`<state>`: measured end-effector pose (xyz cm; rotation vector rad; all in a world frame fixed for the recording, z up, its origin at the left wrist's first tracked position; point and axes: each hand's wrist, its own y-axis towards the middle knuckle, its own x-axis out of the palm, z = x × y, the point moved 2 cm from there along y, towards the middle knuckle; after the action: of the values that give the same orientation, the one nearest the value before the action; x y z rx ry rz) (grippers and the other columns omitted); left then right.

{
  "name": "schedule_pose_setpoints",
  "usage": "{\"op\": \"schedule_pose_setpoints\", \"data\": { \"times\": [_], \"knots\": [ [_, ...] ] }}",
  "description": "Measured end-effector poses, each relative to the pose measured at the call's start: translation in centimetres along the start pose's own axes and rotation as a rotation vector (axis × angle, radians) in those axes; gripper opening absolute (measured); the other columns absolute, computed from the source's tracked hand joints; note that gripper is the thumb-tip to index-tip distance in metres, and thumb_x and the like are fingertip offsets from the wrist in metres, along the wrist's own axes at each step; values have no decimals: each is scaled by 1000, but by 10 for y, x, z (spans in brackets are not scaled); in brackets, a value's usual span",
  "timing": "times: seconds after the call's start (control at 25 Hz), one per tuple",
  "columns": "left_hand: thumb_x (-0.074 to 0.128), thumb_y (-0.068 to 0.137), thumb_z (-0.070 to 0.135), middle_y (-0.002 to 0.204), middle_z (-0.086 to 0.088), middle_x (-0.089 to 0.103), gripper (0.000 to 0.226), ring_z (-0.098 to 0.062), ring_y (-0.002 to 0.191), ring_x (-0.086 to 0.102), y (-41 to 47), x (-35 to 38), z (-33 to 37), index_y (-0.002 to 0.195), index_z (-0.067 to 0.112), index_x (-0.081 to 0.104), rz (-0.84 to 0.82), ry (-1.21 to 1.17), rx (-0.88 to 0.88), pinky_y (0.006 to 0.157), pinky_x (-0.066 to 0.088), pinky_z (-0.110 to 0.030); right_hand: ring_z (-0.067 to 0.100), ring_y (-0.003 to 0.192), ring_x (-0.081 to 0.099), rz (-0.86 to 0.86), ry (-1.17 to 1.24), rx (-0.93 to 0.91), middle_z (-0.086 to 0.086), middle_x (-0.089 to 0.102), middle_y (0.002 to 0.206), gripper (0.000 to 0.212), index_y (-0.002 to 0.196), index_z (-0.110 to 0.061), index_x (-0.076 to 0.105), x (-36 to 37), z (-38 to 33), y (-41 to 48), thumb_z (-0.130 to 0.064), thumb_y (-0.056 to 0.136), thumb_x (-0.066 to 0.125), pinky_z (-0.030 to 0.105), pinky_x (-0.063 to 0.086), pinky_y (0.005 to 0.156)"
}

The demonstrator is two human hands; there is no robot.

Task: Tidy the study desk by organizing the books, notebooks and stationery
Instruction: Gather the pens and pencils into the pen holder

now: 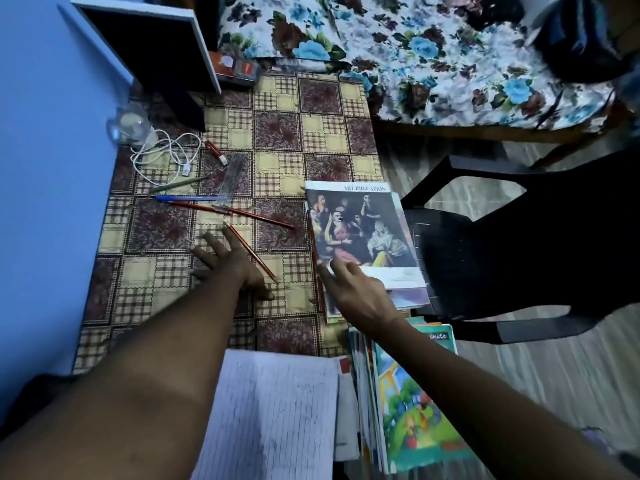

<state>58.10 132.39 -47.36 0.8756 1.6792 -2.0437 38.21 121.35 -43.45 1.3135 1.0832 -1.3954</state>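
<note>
On the checked desk cloth (277, 133) the left hand (228, 268) lies flat, fingers spread, just beside a red pencil (251, 252) (whether touching it is hard to tell). The right hand (356, 292) rests loose, nearly straight fingers on the art book (363, 226) — topmost of a stack at the desk's right edge.

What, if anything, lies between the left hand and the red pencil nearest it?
Nothing visible. The left hand is spread open on the tablecloth, and the red pencil lies bare right alongside it; whether they touch is unclear.
</note>
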Motion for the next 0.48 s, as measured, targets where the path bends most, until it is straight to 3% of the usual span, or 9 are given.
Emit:
{"op": "schedule_pose_setpoints", "data": {
  "times": [0.12, 0.2, 0.28, 0.36, 0.48],
  "knots": [
    [91, 59, 34, 156, -13, -29, 149, -45, 144, -16, -9, 6, 1, 148, 19, -27, 101, 27, 25, 114, 12, -61, 44, 87, 64, -313, 81, 41, 25, 48, 127, 69, 150, -5, 23, 10, -2, 3, -1, 87, 51, 45, 51, 54],
    [90, 59, 39, 159, -11, -20, 144, -43, 146, -9, -15, 10, -2, 151, 16, -19, 143, 60, 75, 114, 14, -60, 41, 96, 64, -426, 138, 80, 23, 50, 129, 77, 151, -7, 16, 10, -7, 7, -6, 86, 58, 45, 53, 68],
    [86, 65, 42, 162, -9, -8, 132, -39, 147, -2, -19, 16, -7, 153, 14, -8, 177, 94, 161, 114, 15, -58, 32, 97, 66, -475, 135, 87, 13, 62, 117, 56, 137, -10, 40, 4, -17, 17, -21, 86, 59, 41, 53, 75],
    [83, 70, 40, 160, -10, 12, 113, -36, 146, 12, -22, 19, -18, 152, 13, 10, 238, 77, 237, 113, 22, -56, 28, 96, 66, -459, 161, 101, 10, 66, 109, 30, 112, -12, 59, -2, -29, 32, -29, 87, 56, 36, 53, 75],
    [78, 74, 37, 146, -10, 39, 81, -33, 135, 33, -30, 10, -33, 140, 15, 36, 345, 141, 320, 108, 35, -48, 32, 99, 65, -417, 236, 173, 14, 65, 108, 33, 106, -7, 63, 3, -45, 60, -36, 95, 53, 37, 51, 77]
  ]
}}
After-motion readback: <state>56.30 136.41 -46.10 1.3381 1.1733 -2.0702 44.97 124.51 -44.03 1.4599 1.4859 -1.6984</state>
